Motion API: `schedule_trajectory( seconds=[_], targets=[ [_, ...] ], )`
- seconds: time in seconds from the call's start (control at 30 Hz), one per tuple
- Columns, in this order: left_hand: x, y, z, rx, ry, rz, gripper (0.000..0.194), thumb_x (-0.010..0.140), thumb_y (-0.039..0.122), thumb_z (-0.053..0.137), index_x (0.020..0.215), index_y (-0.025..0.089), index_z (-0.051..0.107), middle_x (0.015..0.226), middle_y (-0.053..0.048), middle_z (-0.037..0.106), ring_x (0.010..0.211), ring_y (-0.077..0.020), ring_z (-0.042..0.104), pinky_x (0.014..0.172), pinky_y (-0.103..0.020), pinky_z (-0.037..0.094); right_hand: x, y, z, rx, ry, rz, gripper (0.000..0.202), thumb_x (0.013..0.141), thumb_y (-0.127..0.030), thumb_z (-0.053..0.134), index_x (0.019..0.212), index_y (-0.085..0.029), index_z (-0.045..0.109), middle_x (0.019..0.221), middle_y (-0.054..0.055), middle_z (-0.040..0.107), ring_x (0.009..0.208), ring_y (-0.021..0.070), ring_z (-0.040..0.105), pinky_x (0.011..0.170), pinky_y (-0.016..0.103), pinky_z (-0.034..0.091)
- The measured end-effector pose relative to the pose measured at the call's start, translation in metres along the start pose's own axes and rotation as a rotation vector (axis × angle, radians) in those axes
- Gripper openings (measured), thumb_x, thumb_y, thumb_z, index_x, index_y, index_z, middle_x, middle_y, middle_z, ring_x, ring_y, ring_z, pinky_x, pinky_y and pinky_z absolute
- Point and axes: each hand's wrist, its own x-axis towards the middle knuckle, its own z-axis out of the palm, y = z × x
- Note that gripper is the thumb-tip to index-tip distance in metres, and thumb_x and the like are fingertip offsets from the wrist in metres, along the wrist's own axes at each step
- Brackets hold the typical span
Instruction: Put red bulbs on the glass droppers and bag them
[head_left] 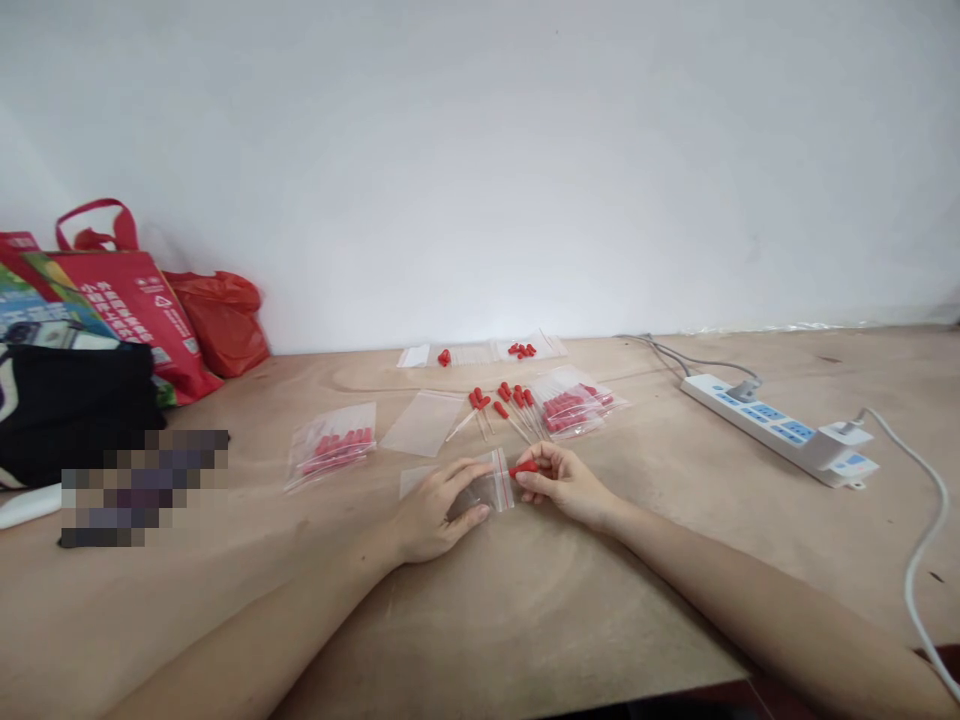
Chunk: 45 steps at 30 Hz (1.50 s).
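My left hand (442, 508) lies over a small clear zip-lock bag (502, 482), holding it down on the table with thumb and fingers on either side. The bag's mouth, with its red seal line, faces right. In my right hand (564, 484) a dropper with a red rubber bulb (523, 467) is pinched at the bulb, right at the bag's mouth. Its stem points left and is hard to make out through the plastic. Just beyond my hands lie several loose red-bulbed droppers (501, 409). A flat clear bag (424, 423) lies left of them.
Bags filled with red-bulbed droppers lie at left (341, 445) and right (571, 405). More bagged droppers (521, 350) lie by the wall. A white power strip (772, 425) with cables stands right; red shopping bags (135, 310) and a black bag (82, 410) stand left.
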Motion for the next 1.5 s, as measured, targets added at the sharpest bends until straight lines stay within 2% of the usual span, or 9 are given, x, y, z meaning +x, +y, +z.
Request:
schedule_trajectory(
  seconds=[0.13,0.43,0.7,0.9,1.03,1.13,1.3,1.4,1.5],
  targets=[
    [0.002,0.002,0.000,-0.033,0.008,0.013,0.041,0.082,0.023,0.046,0.122,0.024,0.038,0.121,-0.005,0.047,0.109,-0.0190,0.046,0.091,-0.033,0.039,-0.001,0.001,0.000,-0.035,-0.067,-0.042,0.030,0.062,-0.036,0.068,0.076,-0.018,0.049,0.054,-0.006,0.054,0.046,0.0074,0.051,0.044,0.019,0.038],
    [0.005,0.005,0.005,-0.138,0.036,0.055,0.040,0.084,0.024,0.044,0.123,0.022,0.035,0.117,-0.006,0.051,0.106,-0.0169,0.049,0.090,-0.032,0.040,0.003,0.006,0.006,0.104,-0.275,-0.135,0.031,0.065,-0.038,0.066,0.077,-0.019,0.045,0.069,-0.004,0.057,0.060,0.0071,0.055,0.062,0.024,0.046],
    [-0.004,-0.006,-0.012,0.032,-0.055,-0.017,0.036,0.081,0.034,0.049,0.115,0.021,0.048,0.119,-0.007,0.051,0.109,-0.0197,0.048,0.092,-0.034,0.039,0.013,0.005,-0.016,-0.006,-0.175,-0.032,0.026,0.059,-0.034,0.072,0.071,-0.015,0.059,0.064,-0.002,0.062,0.057,0.0084,0.054,0.060,0.024,0.044],
    [-0.007,-0.019,-0.011,0.051,-0.094,-0.005,0.036,0.081,0.035,0.050,0.113,0.019,0.053,0.123,-0.008,0.050,0.113,-0.0208,0.045,0.095,-0.036,0.037,0.012,0.000,-0.036,-0.150,-0.307,0.022,0.031,0.062,-0.041,0.067,0.078,-0.015,0.067,0.075,0.002,0.066,0.069,0.0123,0.057,0.071,0.028,0.044],
    [-0.006,-0.021,-0.007,0.017,-0.061,0.020,0.032,0.081,0.031,0.049,0.109,0.017,0.056,0.120,-0.008,0.053,0.111,-0.0193,0.048,0.094,-0.034,0.039,0.013,0.004,-0.035,-0.142,-0.222,0.029,0.036,0.054,-0.041,0.073,0.076,-0.014,0.063,0.067,0.000,0.062,0.060,0.0101,0.055,0.060,0.024,0.044],
    [-0.005,-0.021,-0.005,-0.007,-0.043,0.018,0.032,0.081,0.031,0.050,0.110,0.018,0.056,0.117,-0.008,0.055,0.111,-0.0198,0.048,0.094,-0.035,0.040,0.013,0.008,-0.028,-0.208,-0.157,-0.045,0.032,0.051,-0.040,0.074,0.061,-0.014,0.059,0.053,-0.004,0.054,0.047,0.0070,0.047,0.049,0.021,0.039],
    [-0.004,-0.019,-0.005,-0.017,-0.041,0.010,0.032,0.080,0.031,0.051,0.109,0.020,0.057,0.117,-0.007,0.056,0.110,-0.0199,0.050,0.094,-0.036,0.040,0.010,-0.003,-0.025,-0.454,-0.294,-0.243,0.031,0.069,-0.044,0.061,0.061,-0.014,0.063,0.062,0.001,0.054,0.060,0.0093,0.048,0.055,0.021,0.038],
    [-0.004,-0.017,-0.005,-0.015,-0.046,0.004,0.032,0.080,0.032,0.051,0.109,0.020,0.057,0.116,-0.006,0.056,0.109,-0.0202,0.050,0.094,-0.036,0.039,0.006,-0.016,-0.038,-0.517,-0.449,-0.156,0.031,0.070,-0.044,0.060,0.072,-0.014,0.066,0.060,-0.001,0.054,0.057,0.0083,0.047,0.052,0.020,0.037],
    [-0.004,-0.017,-0.005,-0.012,-0.046,-0.001,0.032,0.080,0.032,0.050,0.110,0.020,0.056,0.117,-0.006,0.056,0.110,-0.0201,0.049,0.094,-0.037,0.039,0.002,-0.025,-0.054,-0.606,-0.538,0.012,0.037,0.058,-0.040,0.070,0.084,-0.016,0.065,0.059,-0.003,0.054,0.049,0.0060,0.043,0.045,0.018,0.032]
  ],
)
